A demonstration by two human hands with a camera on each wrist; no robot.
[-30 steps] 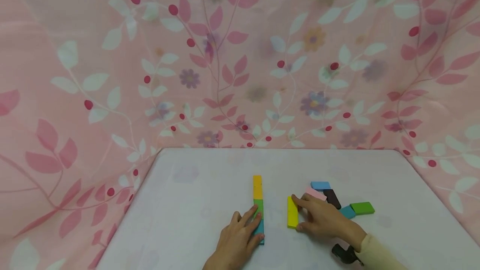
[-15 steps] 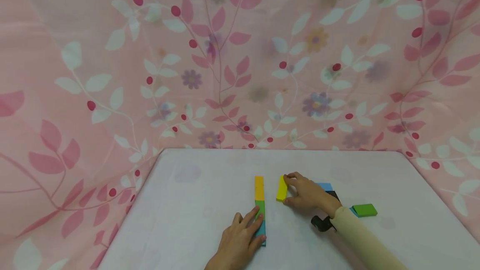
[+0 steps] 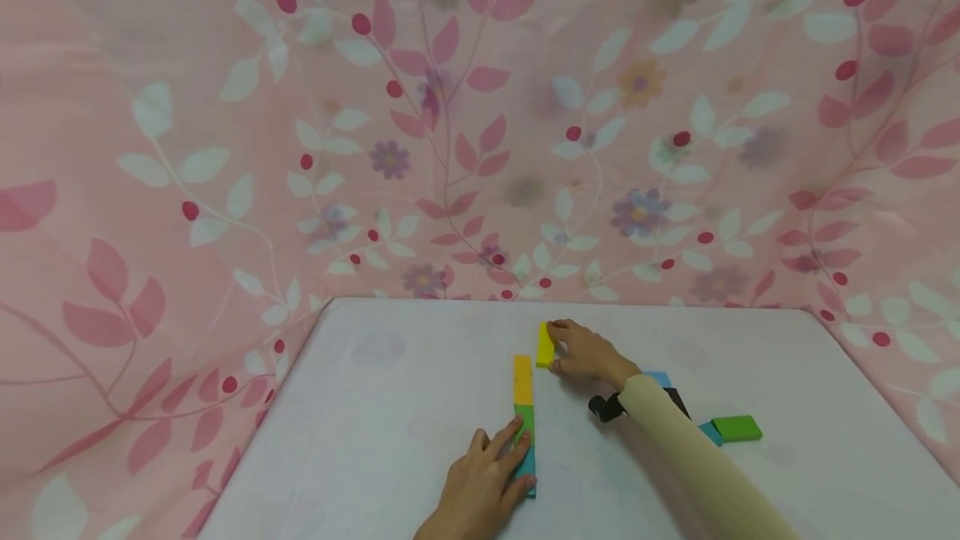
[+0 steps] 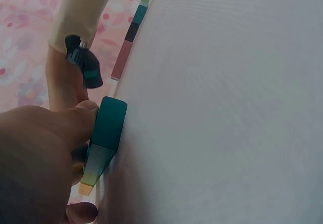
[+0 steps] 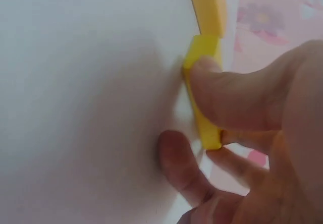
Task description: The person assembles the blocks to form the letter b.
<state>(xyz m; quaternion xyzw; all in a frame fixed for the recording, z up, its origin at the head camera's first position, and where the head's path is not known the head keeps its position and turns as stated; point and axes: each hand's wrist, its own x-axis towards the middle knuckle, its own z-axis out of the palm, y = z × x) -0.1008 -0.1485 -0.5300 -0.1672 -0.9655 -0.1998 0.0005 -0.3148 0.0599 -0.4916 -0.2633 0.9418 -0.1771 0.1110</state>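
Note:
An orange block, a green block and a teal block lie end to end in a straight row on the white table. My left hand rests on the green and teal blocks, its fingertips and thumb pressing them from above. My right hand pinches a bright yellow block between thumb and fingers. This block is just beyond the orange block and a little to its right. In the right wrist view, the yellow block's near end lies right by the orange one.
Right of the right sleeve lie a light blue block, a black block, another teal block and another green block. A pink block shows in the left wrist view. A black wrist device hangs below the right wrist.
My right hand has carried the yellow block away from me and leftward, from beside the row to near its far end. The left hand stays on the row.

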